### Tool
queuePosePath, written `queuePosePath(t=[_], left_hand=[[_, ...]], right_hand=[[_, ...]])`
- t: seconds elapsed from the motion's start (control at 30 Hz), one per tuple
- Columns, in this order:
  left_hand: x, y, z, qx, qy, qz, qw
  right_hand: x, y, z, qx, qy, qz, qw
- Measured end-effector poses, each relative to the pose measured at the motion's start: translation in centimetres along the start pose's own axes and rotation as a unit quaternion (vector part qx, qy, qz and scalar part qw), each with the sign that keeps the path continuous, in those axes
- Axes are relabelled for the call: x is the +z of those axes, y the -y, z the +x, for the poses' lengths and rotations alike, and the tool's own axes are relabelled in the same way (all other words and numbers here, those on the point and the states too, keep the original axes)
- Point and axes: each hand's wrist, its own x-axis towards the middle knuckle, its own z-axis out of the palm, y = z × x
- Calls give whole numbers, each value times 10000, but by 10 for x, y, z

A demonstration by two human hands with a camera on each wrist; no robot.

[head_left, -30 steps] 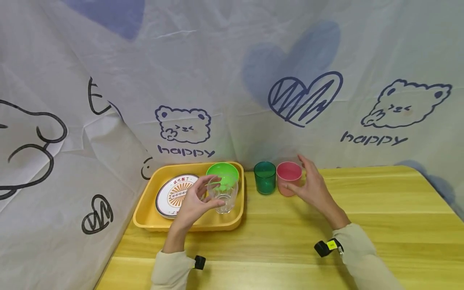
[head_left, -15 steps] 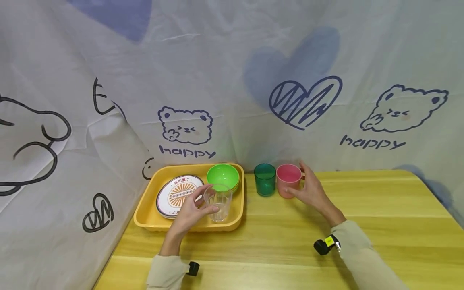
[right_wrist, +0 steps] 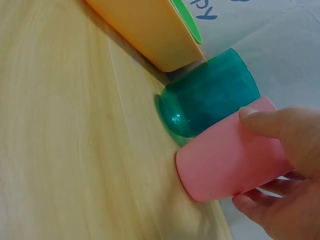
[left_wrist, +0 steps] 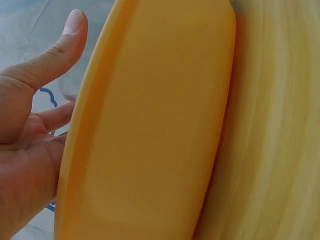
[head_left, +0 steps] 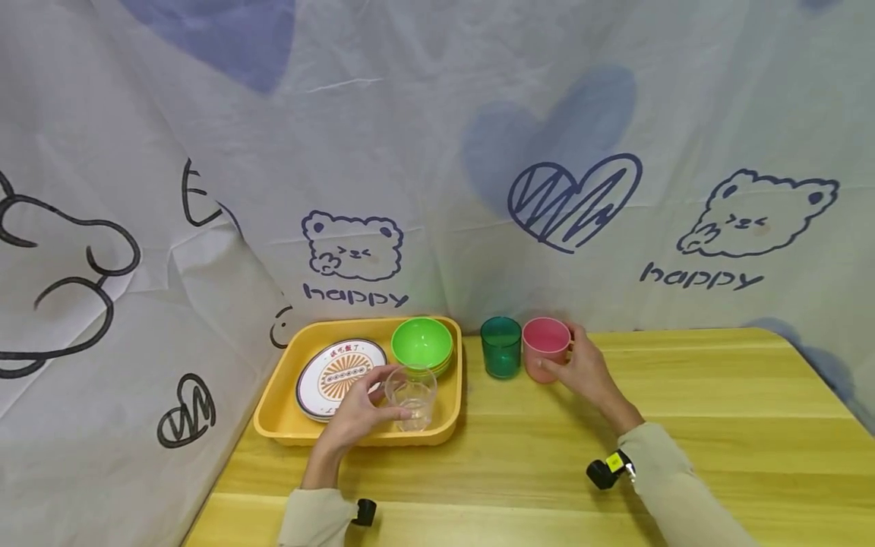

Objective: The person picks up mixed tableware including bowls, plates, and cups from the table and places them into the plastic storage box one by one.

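My left hand [head_left: 365,406] holds a clear glass [head_left: 417,391] between thumb and fingers over the front right part of the yellow tray [head_left: 287,395]. In the left wrist view the tray's outer wall [left_wrist: 155,120] hides most of the glass and some fingers. My right hand [head_left: 584,368] grips a pink cup [head_left: 540,353] from its right side, the thumb on the near face. The right wrist view shows the pink cup [right_wrist: 230,155] upright on the table, close beside a green see-through cup [right_wrist: 210,95].
Inside the tray lie white plates with an orange pattern [head_left: 335,372] on the left and stacked green bowls [head_left: 422,343] at the back right. A printed cloth [head_left: 444,190] hangs behind the wooden table [head_left: 519,456].
My left hand has brought the clear glass a little toward the tray's front. My right hand's raised fingers have come in around the pink cup, which stays in place.
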Motion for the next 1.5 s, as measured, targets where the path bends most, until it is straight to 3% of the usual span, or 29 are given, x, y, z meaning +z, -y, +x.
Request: queuePosePath(t=[0.27, 0.77, 1.07, 1.2, 1.5], left_hand=[[-5, 0, 6, 10, 218, 229, 9995], [-6, -1, 12, -196, 402, 314, 9985], [-4, 3, 8, -156, 300, 610, 9976], [-4, 0, 9, -83, 184, 584, 9981], [-4, -1, 5, -233, 40, 548, 9982]], right_hand=[[-8, 1, -8, 351, 52, 247, 9991], [-26, 11, -29, 178, -236, 305, 9991], [-29, 24, -39, 55, -246, 302, 9992], [-30, 34, -40, -42, -245, 302, 9992], [-27, 47, -40, -149, -239, 449, 9986]])
